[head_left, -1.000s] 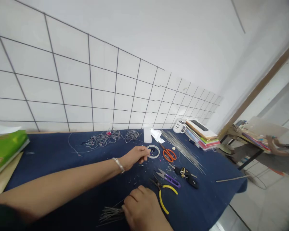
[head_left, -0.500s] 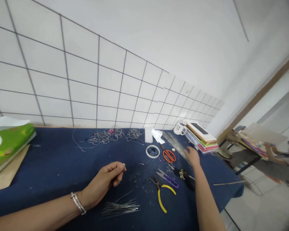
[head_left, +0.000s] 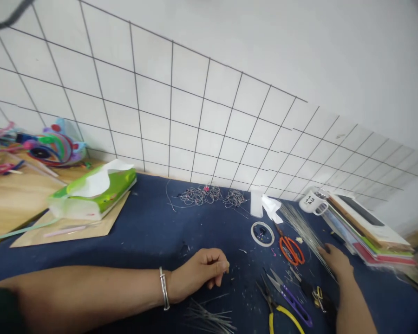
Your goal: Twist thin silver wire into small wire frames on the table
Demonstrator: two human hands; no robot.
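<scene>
My left hand (head_left: 204, 273) is curled above the dark blue cloth (head_left: 142, 241), thumb pressed to the bent fingers. Anything in that pinch is too small to make out. Below it lies a small pile of short metal wires (head_left: 212, 320), partly cut off by the lower edge. Over on the right, my right hand (head_left: 337, 264) has its fingers closed on the near part of a bundle of long metal wires (head_left: 303, 227). Between the hands are orange-handled scissors (head_left: 291, 250), purple thread snips (head_left: 292, 299) and yellow-handled pliers (head_left: 285, 317).
Tangled wire loops (head_left: 198, 195) lie near the gridded wall. A round dish of beads (head_left: 263, 234), white paper (head_left: 271, 208), a mug (head_left: 312, 203) and stacked books (head_left: 372, 227) stand farther right. At left are a green tissue pack (head_left: 97, 190) and colourful craft items (head_left: 55, 146).
The view has turned left, bringing the wooden surface and craft items in and shifting everything rightward. My right hand stays at the long wires; my left hand keeps its curled shape.
</scene>
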